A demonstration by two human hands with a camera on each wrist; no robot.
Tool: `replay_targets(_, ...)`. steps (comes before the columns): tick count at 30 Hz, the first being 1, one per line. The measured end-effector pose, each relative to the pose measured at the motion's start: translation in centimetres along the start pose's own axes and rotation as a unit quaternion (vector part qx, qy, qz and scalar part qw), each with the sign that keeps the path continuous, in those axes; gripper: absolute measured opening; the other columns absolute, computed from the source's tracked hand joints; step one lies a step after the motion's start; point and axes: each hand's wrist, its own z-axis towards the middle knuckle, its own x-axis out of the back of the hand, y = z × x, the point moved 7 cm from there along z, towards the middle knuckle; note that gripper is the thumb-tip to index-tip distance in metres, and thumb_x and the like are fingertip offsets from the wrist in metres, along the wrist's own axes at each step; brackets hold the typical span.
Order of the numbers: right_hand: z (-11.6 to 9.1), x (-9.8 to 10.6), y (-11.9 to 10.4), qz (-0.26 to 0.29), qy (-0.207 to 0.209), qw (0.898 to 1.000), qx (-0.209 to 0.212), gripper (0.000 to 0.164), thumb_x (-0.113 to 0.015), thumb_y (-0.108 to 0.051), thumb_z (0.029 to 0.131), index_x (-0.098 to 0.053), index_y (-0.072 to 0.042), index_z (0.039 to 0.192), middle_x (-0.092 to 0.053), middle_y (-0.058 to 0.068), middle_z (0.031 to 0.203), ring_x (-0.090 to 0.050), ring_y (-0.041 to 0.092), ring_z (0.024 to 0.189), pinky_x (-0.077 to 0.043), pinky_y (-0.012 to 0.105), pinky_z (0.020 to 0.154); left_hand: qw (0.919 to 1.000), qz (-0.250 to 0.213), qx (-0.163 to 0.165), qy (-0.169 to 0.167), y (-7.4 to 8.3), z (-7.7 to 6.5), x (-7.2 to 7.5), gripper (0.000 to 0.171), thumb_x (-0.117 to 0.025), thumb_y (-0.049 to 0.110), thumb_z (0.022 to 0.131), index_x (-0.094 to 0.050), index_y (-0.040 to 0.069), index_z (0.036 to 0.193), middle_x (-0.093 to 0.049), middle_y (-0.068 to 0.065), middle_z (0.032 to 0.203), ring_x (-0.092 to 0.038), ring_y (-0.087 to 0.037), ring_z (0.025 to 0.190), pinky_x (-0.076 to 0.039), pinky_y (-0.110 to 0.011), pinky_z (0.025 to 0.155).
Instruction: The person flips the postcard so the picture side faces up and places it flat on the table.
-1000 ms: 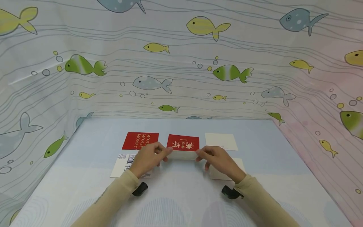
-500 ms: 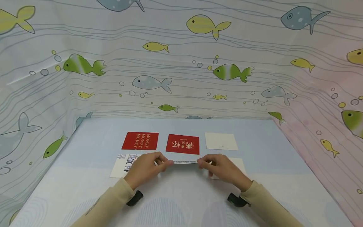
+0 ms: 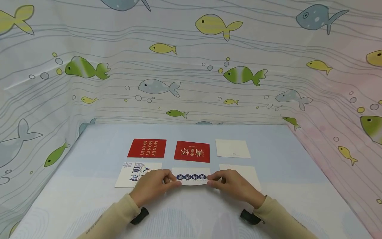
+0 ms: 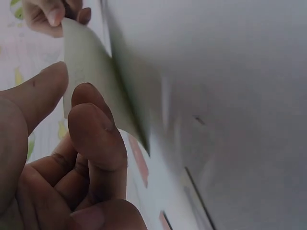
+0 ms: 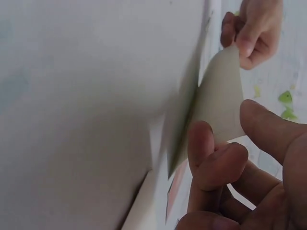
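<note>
I note my left hand (image 3: 153, 184) and right hand (image 3: 235, 184), fingers (image 4: 98, 143) pinching the white card (image 3: 191, 176) between them by opposite sides, presumably to hold it steady with its print uncovered, a red card (image 3: 192, 152) lying just beyond.

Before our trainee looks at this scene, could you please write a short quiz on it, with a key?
1. Count: how many dark blue circles show on the held card, between the left hand and the right hand?
2. Fill in: the MONEY card is ____ in colour.
3. Choose: what lies just beyond the held card in the head view? A, a black pen; B, a red card with pale characters; C, a green box.

Key: 1, four; 2, red; 3, B.
</note>
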Motion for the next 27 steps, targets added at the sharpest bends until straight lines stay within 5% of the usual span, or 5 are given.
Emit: replay_targets(27, 0.0, -1.5, -0.3, -0.058, -0.013, 0.998, 0.024, 0.034, -0.079, -0.036, 0.089, -0.078, -0.015, 0.115, -0.065, -0.018, 0.083, -0.056, 0.004, 0.069, -0.047, 0.025, 0.065, 0.9992, 0.025, -0.024, -0.02, 0.0, -0.5, -1.5, 0.027, -0.081, 0.043, 0.084, -0.075, 0.02, 0.097, -0.052, 0.013, 0.064, -0.049, -0.008, 0.059, -0.041, -0.028, 0.057)
